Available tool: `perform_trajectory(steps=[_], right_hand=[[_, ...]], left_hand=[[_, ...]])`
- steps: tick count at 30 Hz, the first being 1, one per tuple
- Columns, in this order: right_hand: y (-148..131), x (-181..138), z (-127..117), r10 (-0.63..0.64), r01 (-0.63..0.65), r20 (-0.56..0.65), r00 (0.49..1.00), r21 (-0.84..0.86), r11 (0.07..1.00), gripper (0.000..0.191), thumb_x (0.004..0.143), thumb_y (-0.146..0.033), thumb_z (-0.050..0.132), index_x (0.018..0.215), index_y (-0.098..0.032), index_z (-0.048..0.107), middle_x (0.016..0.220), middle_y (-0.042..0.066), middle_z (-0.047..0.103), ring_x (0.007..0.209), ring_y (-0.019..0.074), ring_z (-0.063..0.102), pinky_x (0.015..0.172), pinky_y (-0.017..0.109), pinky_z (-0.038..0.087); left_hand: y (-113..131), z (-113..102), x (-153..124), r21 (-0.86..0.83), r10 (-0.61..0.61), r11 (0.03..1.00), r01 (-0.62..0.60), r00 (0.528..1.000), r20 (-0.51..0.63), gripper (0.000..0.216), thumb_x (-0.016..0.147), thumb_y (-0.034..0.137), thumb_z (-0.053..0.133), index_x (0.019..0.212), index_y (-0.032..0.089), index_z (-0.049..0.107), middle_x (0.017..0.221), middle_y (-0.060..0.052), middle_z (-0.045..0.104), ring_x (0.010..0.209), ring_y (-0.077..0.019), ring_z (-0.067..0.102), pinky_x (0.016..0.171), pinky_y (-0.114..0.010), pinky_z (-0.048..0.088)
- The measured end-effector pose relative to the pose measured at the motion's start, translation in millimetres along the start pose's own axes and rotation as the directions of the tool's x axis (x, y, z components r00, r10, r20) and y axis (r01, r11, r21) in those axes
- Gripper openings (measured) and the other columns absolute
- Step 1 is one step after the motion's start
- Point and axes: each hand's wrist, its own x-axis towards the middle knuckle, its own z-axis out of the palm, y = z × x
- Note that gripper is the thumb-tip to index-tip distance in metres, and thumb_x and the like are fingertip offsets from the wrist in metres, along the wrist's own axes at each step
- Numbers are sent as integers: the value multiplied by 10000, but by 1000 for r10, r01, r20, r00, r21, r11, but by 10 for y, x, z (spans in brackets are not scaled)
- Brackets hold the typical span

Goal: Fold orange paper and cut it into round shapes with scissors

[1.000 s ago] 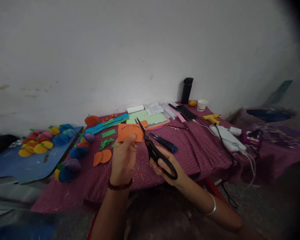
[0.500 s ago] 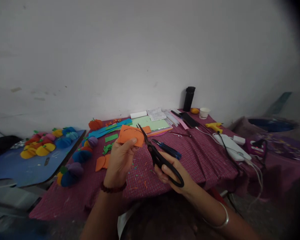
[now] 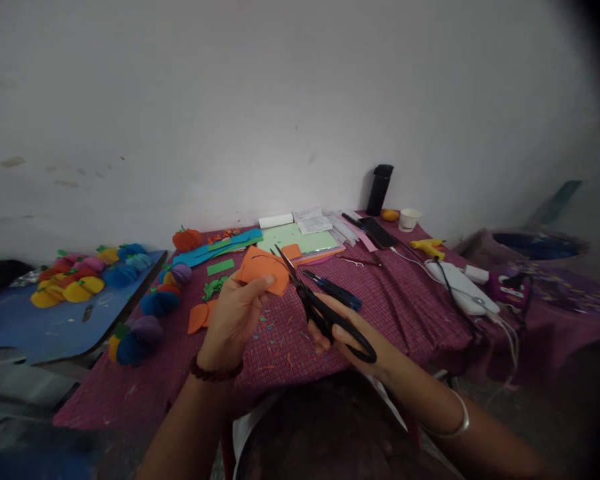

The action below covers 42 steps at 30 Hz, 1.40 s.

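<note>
Between the thumb and fingers of my left hand [image 3: 240, 310] is a piece of orange paper [image 3: 261, 265] with a curved dark line drawn on it. My right hand [image 3: 347, 327] grips black-handled scissors [image 3: 307, 299] through the handles. Their blades stand apart at the paper's right edge. Below the hands, small paper scraps [image 3: 275, 333] are scattered over the checked tablecloth. Left of my left hand lie cut orange pieces [image 3: 199, 318], green cut bits [image 3: 213, 288] and a green paper strip [image 3: 221, 267].
Colourful paper pumpkins [image 3: 83, 287] cover a blue board [image 3: 55, 330] at left. Paper sheets [image 3: 290, 237], a blue cutter [image 3: 337, 293], a phone [image 3: 379, 233] and a black bottle [image 3: 380, 190] lie or stand farther back. A yellow glue gun [image 3: 429, 247], white cup [image 3: 409, 219] and corded white power strip [image 3: 463, 288] are right.
My right hand and the scissors have shifted slightly right and tilted, with the blades spread wider. The orange paper stays in my left hand. The whole view has moved slightly.
</note>
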Motion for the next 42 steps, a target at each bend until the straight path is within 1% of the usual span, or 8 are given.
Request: perform_trajectory(steps=[10,16,19,22,26,29,36,42], right_hand=[[4,-51,1,47,-45,-72,996,30,999,748,771,-575,673,1362,-177,449,755,4,515,633,110,436,592,264,348],[-32,-72,47,72,-65,-71,995,91,994,795,744,-595,690,1372,-169,453,698,-31,447,535,64,295,515,242,257],[-43,-83,51,86,-77,-88,992,96,992,799,728,-592,705,1360,-169,459,687,-33,437,522,59,279,482,232,211],[-50,-96,35,84,-77,-91,992,76,994,730,731,-584,706,1293,-164,506,675,-34,422,516,60,287,452,224,183],[-76,-121,17,68,-66,-74,995,33,997,669,734,-612,687,1198,-148,558,638,-46,385,495,56,263,420,218,167],[-93,-148,10,72,-71,-69,995,17,997,660,749,-607,676,1201,-140,557,630,-52,370,490,53,263,412,212,168],[-66,-219,-23,133,-126,-60,989,116,985,665,755,-528,711,1280,-160,534,671,-43,405,504,45,275,430,195,208],[-64,-267,-50,170,-166,-11,985,176,970,626,780,-498,705,1279,-167,521,642,-59,398,471,32,258,400,186,185]], left_hand=[[-147,-2,-71,75,29,997,-28,1000,-5,178,534,146,808,574,145,635,535,26,565,481,-67,476,490,-197,393],[-150,-22,-66,81,21,996,-24,999,32,167,566,141,799,600,142,635,561,20,563,509,-73,484,530,-212,415],[-136,0,-67,50,-10,999,8,999,32,179,542,139,810,636,142,657,597,11,595,528,-81,510,530,-214,425],[-125,-1,-63,38,-49,998,47,997,54,174,549,136,805,663,141,674,631,0,621,559,-94,541,537,-218,432],[-121,-65,-35,92,-75,993,67,993,86,145,579,141,796,611,139,655,602,3,607,525,-77,509,520,-212,409],[-105,-97,-19,132,-90,988,76,990,105,163,578,151,799,583,139,636,578,10,591,499,-67,480,516,-213,399],[-42,-88,-41,176,-129,979,105,983,129,159,569,163,797,663,134,673,627,-4,616,547,-89,527,544,-222,427],[-34,-134,-21,219,-145,969,112,980,140,189,563,156,804,544,148,616,550,3,578,518,-94,517,536,-230,429]])
